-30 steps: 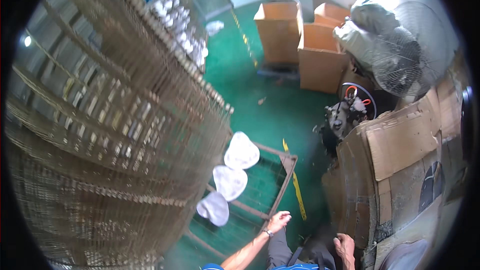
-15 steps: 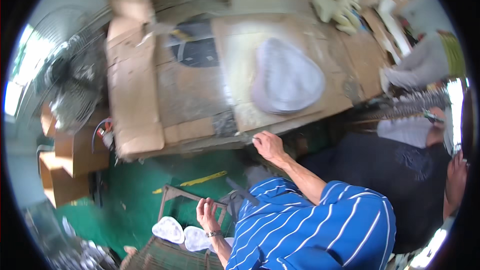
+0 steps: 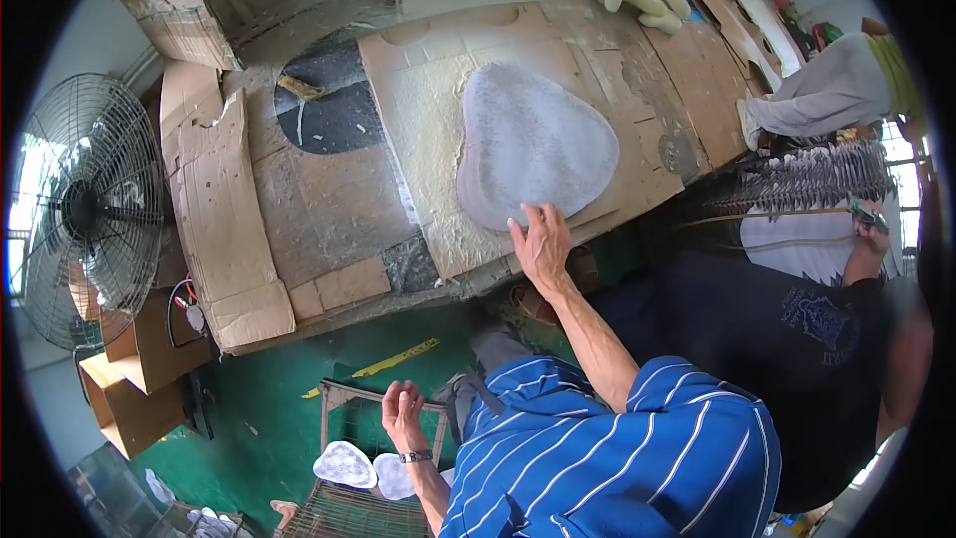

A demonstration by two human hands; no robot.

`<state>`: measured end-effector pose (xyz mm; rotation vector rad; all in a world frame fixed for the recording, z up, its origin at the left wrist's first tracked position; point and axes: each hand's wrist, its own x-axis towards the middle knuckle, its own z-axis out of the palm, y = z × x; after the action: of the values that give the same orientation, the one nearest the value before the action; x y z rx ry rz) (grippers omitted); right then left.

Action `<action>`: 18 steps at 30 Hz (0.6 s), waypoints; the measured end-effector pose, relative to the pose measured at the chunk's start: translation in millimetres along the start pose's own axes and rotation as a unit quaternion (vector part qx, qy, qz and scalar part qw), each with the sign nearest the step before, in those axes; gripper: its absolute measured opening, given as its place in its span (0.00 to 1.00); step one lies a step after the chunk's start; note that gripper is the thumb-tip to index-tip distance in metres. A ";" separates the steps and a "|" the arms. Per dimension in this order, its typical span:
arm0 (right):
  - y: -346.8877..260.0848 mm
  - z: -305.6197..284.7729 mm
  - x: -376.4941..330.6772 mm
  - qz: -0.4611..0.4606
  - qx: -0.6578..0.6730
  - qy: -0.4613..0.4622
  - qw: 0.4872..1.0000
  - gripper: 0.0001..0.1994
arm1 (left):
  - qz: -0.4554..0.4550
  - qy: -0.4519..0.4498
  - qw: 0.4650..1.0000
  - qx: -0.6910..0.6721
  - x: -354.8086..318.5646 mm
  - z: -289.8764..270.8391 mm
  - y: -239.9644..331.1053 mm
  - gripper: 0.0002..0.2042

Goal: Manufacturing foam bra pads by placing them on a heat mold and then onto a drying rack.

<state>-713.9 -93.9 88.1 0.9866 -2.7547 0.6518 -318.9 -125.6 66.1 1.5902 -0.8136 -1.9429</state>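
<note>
Reaching for unlifted stack (image 3: 543, 144) with right hand (image 3: 543, 251), left hand (image 3: 403, 420) to stack's left, both empty, fingers apart; pads (image 3: 345, 464) farther left already racked.

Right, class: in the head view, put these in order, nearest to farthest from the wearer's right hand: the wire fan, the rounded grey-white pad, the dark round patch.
1. Grey-white pad, directly ahead of the right hand
2. Dark round patch, left of the pad
3. Wire fan, at the picture's far left
</note>
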 end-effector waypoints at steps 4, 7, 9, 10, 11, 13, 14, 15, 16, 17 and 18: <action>11.2 14.0 10.2 0.005 -0.026 -0.021 0.999 0.17 | 0.005 0.005 1.000 -0.013 -3.5 -0.5 -5.7 0.20; 29.3 15.9 14.7 -0.011 -0.042 -0.051 0.998 0.13 | 0.004 0.011 1.000 -0.013 -8.4 8.0 -7.4 0.20; 36.4 12.6 25.7 -0.027 -0.055 -0.057 0.996 0.12 | 0.007 -0.002 1.000 -0.013 -5.3 19.2 -8.2 0.21; 41.1 10.0 30.2 -0.041 -0.055 -0.059 0.996 0.08 | 0.008 -0.010 1.000 -0.013 -2.6 26.8 -9.7 0.21; 30.1 1.2 37.0 -0.063 -0.054 -0.066 0.994 0.07 | 0.017 -0.040 0.999 -0.013 0.9 39.3 -6.4 0.22; 6.2 -22.5 42.3 -0.101 -0.063 -0.080 0.990 0.07 | 0.030 -0.106 0.994 -0.011 7.7 78.0 4.7 0.23; -4.7 -25.5 36.9 -0.145 -0.028 -0.041 0.988 0.04 | 0.025 -0.157 0.987 -0.025 9.9 103.4 12.1 0.22; -27.0 -27.3 28.1 -0.170 -0.015 -0.066 0.983 0.04 | 0.029 -0.198 0.979 -0.040 14.5 123.8 22.6 0.22; -51.1 -32.7 17.1 -0.199 -0.004 -0.090 0.976 0.04 | -0.007 -0.229 0.969 -0.098 22.8 139.3 29.4 0.22; -72.9 -38.7 3.2 -0.230 0.004 -0.119 0.966 0.04 | -0.043 -0.259 0.952 -0.159 33.9 148.3 32.0 0.22; -89.9 -40.5 -14.0 -0.260 0.013 -0.149 0.954 0.05 | -0.077 -0.285 0.928 -0.228 45.3 148.3 32.4 0.21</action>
<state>-646.5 -130.0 152.0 1.8570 -2.5291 0.4787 -473.0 -159.9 79.2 0.8404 -0.3861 -2.5266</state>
